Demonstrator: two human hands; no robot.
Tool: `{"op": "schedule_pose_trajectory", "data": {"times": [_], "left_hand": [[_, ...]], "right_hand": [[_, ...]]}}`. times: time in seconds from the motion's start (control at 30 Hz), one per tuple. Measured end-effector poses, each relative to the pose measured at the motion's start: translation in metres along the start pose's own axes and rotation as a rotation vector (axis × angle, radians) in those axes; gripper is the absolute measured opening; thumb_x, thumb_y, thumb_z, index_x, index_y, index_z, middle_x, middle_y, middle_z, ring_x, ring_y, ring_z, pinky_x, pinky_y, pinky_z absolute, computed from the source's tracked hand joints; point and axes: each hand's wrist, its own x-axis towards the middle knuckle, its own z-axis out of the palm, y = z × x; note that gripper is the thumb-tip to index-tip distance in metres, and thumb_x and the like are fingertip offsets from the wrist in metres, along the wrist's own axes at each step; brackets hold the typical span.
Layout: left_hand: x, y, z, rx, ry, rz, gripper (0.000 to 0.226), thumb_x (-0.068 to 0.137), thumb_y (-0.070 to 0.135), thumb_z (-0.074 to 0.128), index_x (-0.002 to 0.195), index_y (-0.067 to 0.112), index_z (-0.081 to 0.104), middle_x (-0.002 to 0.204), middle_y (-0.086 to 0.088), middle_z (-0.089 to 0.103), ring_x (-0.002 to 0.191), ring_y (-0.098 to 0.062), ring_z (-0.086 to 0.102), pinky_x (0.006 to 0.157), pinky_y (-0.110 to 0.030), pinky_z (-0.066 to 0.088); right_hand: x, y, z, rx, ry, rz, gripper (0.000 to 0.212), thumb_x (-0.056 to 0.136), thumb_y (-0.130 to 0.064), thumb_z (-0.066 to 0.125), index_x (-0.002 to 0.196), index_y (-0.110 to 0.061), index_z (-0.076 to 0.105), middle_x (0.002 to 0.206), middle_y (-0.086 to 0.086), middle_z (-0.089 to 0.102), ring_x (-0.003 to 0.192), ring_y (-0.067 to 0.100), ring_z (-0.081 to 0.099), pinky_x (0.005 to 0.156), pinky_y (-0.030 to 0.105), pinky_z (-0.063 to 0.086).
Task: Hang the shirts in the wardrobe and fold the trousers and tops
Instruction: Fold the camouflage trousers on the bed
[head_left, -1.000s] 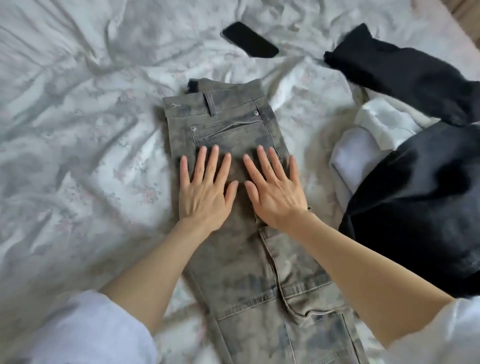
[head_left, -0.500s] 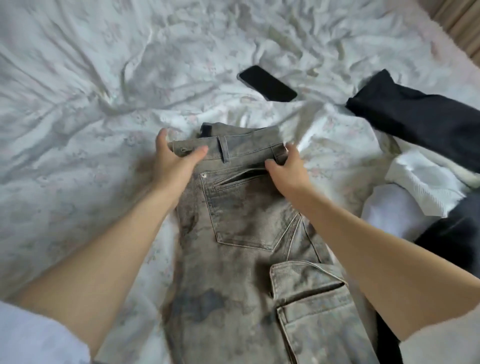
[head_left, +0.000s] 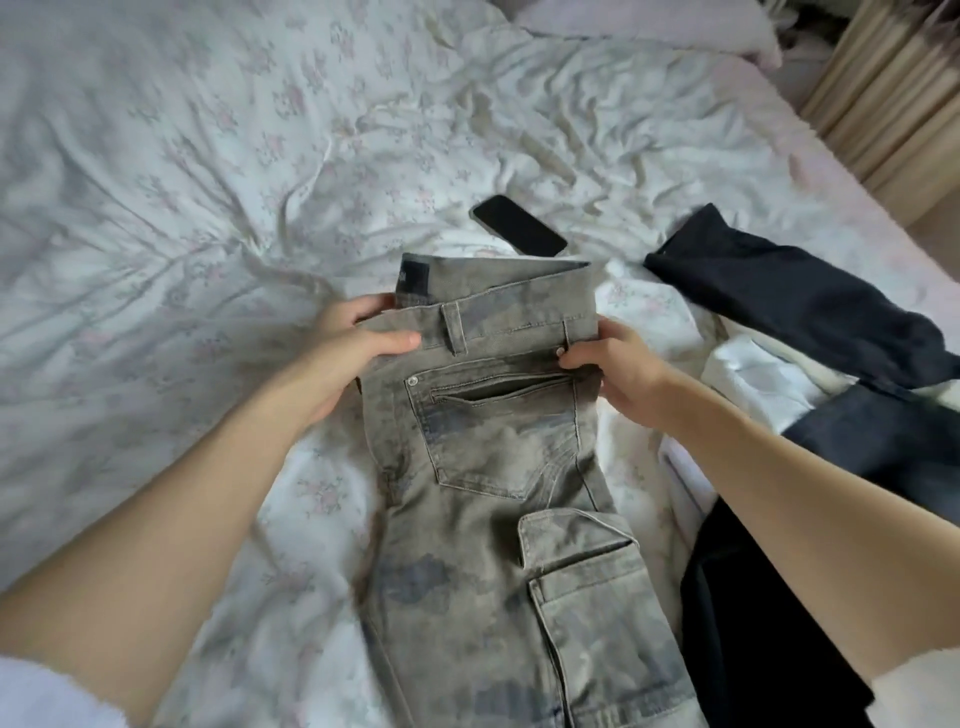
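On the bed: grey-green camouflage trousers lie lengthwise on the floral bed sheet, waistband at the far end, legs running toward the person and out of the bottom of the view.
Left hand: grips the left end of the waistband, thumb on top and fingers curled under the edge.
Right hand: pinches the right end of the waistband beside a rivet, fingers curled round the cloth.
Waistband: lifted slightly off the sheet between both hands, its dark inner label showing at the far left.
Step in hand: judged to be the start of a fold, with the waist end about to be carried toward the legs.
Doing it well: keep both ends level and the cloth taut between the hands, lay the waistband down square across the legs, and see that the bulky cargo pocket lies flat inside the fold so the bundle does not bulge.
Pockets: the slit back pocket gapes a little; whether anything is in it or in the cargo pocket cannot be told.
Nearby: a dark phone just beyond the waistband, apart from it; dark garments and white garments heaped at the right.
Containers: no basket, box or wardrobe shows in this view.
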Motion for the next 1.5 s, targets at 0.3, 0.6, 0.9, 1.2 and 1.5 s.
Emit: {"op": "schedule_pose_trajectory", "data": {"times": [0.3,0.6,0.9,1.2,1.5], "left_hand": [[-0.165,-0.015,0.028,0.503,-0.167,0.616,0.032,0.069,0.008,0.079,0.098,0.022,0.071,0.076,0.0,0.062,0.072,-0.019,0.058,0.064,-0.028,0.045],[-0.278,-0.108,0.055,0.911,-0.528,0.671,0.053,0.072,0.0,0.065,0.12,0.023,0.064,0.11,-0.01,0.055,0.114,-0.02,0.042,0.077,-0.039,0.054],[-0.283,-0.119,0.079,0.845,-0.166,0.604,0.033,0.084,0.01,0.057,0.116,0.007,0.065,0.129,-0.014,0.057,0.128,-0.034,0.045,0.107,-0.055,0.032],[-0.201,-0.131,0.094,1.374,-0.071,0.288,0.066,0.089,0.056,0.0,0.141,0.02,-0.017,0.155,-0.007,-0.018,0.143,-0.026,-0.017,0.099,-0.052,-0.031],[-0.144,-0.131,0.092,1.428,-0.157,0.226,0.063,0.092,0.052,-0.001,0.149,0.025,0.0,0.158,-0.001,0.002,0.145,-0.023,-0.001,0.115,-0.048,0.001]], "right_hand": [[-0.154,0.032,-0.022,-0.267,-0.103,-0.299,0.041,0.072,0.021,0.063,0.102,-0.008,0.06,0.078,-0.016,0.07,0.079,-0.006,0.063,0.074,0.013,0.049],[-0.25,0.126,-0.049,-1.513,-0.366,-0.335,0.067,0.083,-0.006,0.054,0.143,-0.028,0.032,0.155,-0.011,0.016,0.143,0.01,0.016,0.113,0.031,0.017],[-0.275,0.143,0.009,-1.519,-0.129,-0.547,0.049,0.088,-0.03,0.042,0.134,-0.015,0.049,0.142,0.012,0.044,0.133,0.033,0.038,0.106,0.06,0.028],[-0.233,0.152,0.022,-1.203,0.11,-0.639,0.032,0.088,-0.022,0.04,0.094,-0.009,0.068,0.103,0.006,0.069,0.095,0.03,0.065,0.083,0.043,0.051],[-0.123,0.134,0.026,-1.602,-0.154,-0.304,0.055,0.097,-0.044,0.005,0.147,-0.028,-0.012,0.156,-0.005,-0.015,0.143,0.016,-0.016,0.114,0.048,-0.012]]}}
